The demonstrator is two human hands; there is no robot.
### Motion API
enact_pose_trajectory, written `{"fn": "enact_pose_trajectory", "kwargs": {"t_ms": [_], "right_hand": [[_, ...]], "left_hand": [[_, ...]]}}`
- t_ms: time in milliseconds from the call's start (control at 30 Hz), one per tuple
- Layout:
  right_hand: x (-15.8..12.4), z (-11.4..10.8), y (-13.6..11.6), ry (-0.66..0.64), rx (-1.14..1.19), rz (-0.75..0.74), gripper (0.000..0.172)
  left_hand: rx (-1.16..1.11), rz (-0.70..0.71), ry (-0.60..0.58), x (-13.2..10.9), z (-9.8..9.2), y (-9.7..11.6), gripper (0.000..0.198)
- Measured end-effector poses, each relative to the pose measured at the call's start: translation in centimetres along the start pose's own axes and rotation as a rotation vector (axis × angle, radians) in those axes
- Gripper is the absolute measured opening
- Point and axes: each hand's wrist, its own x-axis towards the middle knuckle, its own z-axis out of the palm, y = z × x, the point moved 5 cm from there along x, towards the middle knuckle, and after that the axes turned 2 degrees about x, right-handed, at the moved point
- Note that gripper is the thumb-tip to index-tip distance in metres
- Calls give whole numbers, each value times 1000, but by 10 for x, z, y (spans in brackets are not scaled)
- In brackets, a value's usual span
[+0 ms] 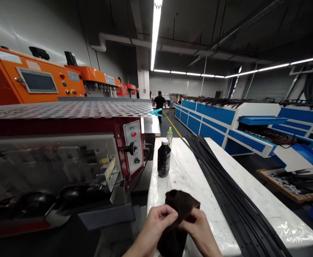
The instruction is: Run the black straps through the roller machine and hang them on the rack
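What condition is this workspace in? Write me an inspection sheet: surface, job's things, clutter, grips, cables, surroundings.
Surface: white table, glossy, with small scattered marks.
Job's things: dark cloth, loosely bunched, at the table's near part.
Clutter: dark bottle, upright, white-capped; green-topped bottle behind it; long black strips lying along the table.
Grips: left grip and right grip both pinch the dark cloth.
Cables: black cable hanging beside the maroon machine.
Surroundings: orange machine at left, blue-and-white machine at right, person farther off.
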Motion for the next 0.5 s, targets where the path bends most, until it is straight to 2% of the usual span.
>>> {"fn": "enact_pose_trajectory", "kwargs": {"t_ms": [100, 233, 367, 500], "right_hand": [[-2, -2, -6, -2, 11, 32, 31], [-4, 1, 7, -38, 286, 157, 35], [-7, 3, 16, -51, 403, 230, 32], [-7, -1, 13, -52, 285, 195, 30]], "left_hand": [[-99, -90, -22, -3, 5, -2, 32], [-303, -213, -127, -4, 12, -10, 34], [-309, -146, -105, -5, 11, -12, 34], [-129, -44, -36, -10, 6, -4, 30]]}}
